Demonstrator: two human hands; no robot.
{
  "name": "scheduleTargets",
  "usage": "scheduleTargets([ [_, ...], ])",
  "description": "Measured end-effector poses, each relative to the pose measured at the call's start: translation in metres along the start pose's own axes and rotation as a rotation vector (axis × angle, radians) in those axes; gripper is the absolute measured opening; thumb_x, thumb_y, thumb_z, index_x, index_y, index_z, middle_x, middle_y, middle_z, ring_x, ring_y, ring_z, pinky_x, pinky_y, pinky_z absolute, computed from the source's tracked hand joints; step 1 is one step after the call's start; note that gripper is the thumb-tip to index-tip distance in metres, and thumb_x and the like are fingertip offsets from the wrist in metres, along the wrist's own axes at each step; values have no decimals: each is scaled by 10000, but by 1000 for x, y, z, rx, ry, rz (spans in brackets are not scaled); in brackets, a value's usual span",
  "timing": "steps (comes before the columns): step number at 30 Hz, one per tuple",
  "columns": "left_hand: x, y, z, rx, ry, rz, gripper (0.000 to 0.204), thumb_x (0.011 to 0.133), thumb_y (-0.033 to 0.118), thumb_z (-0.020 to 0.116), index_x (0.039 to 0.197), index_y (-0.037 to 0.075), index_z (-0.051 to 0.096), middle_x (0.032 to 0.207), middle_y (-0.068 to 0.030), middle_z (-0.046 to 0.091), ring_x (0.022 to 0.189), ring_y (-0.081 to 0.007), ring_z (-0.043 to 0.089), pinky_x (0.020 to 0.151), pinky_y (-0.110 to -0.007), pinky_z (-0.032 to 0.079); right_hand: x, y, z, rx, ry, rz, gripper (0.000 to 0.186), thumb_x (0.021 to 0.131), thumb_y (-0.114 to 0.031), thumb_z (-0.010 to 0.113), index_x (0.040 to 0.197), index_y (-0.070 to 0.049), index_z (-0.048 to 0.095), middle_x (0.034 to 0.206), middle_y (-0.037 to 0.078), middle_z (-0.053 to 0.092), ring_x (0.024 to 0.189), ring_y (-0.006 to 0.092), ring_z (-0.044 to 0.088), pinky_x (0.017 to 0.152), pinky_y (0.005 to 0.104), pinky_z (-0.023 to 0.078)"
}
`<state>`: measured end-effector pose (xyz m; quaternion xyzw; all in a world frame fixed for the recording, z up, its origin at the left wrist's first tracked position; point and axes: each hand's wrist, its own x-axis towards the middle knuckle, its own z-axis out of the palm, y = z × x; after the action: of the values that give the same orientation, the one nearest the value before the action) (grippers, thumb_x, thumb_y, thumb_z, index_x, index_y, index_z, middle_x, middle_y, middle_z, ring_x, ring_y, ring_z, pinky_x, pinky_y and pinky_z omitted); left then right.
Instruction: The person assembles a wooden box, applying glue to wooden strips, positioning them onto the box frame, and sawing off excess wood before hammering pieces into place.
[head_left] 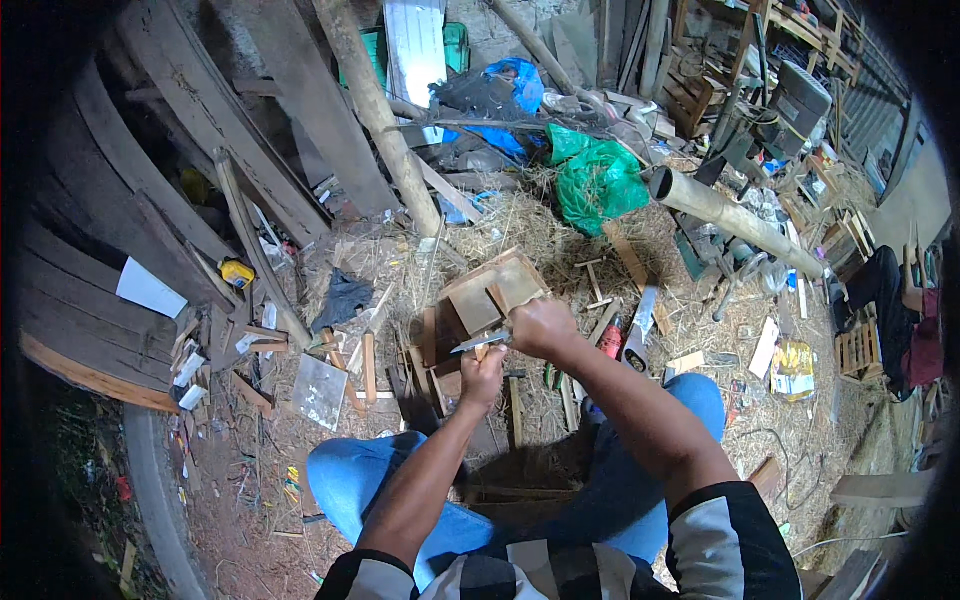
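1. Head view: R hand (542, 327) is clenched, hiding the near-grip end of the blade (468, 345), so can't tell exact tool type.
2. L hand (483, 377) pinches a small wood pc (482, 353); most of it's covered, only the far end shows. Blade-to-wood contact: can't tell.
3. Blade's long axis runs approx L–R, tip to left & slightly near; wood pc points far.
4. Blade's thin, pale grey, tapered; wood's light tan.
5. Both appear against near side of boxy wooden block (478, 306).
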<state>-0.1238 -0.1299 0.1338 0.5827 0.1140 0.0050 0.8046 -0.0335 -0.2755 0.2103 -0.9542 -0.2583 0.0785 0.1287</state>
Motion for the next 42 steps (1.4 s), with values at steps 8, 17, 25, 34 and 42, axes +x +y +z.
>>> scheduleTargets([
  [8, -9, 8, 15, -69, 8, -199, 317, 938, 178, 619, 679, 183, 437, 535, 82, 332, 396, -51, 306, 369, -253, 210, 0, 10, 5, -53, -24, 26, 217, 781, -220, 619, 853, -74, 762, 846, 210, 734, 794, 369, 745, 713, 480, 601],
  [17, -4, 44, -28, -112, -208, -297, 135, 979, 240, 526, 905, 129, 549, 613, 24, 431, 441, -90, 378, 383, -250, 291, 8, 61, -28, 461, -228, -26, 431, 744, -303, 727, 1042, 6, 687, 969, 230, 725, 884, 359, 713, 798, 443, 546],
  [25, -11, 82, -1, -289, -135, -127, 486, 1064, 526, 416, 1111, 70, 576, 828, -23, 581, 574, -113, 459, 610, -266, 423, -11, 12, -55, 896, -45, -81, 382, 836, -362, 781, 884, 5, 687, 725, 26, 618, 679, 108, 547, 607, 315, 444],
  [34, -19, 89, -2, 344, -161, 209, 161, 1047, 203, 575, 1090, 48, 591, 800, -40, 659, 696, -96, 624, 689, -282, 519, -28, -16, -45, 1094, 41, -206, 235, 897, -225, 784, 984, -21, 707, 789, -43, 637, 705, 41, 532, 625, 243, 434],
  [42, -20, 107, 1, 538, -186, 361, 244, 1010, 199, 635, 1159, 6, 644, 869, -3, 670, 755, -91, 628, 712, -256, 526, -26, -12, -54, 1212, 12, -204, 181, 882, -150, 775, 980, -13, 708, 818, -29, 661, 760, 54, 584, 627, 279, 457],
])
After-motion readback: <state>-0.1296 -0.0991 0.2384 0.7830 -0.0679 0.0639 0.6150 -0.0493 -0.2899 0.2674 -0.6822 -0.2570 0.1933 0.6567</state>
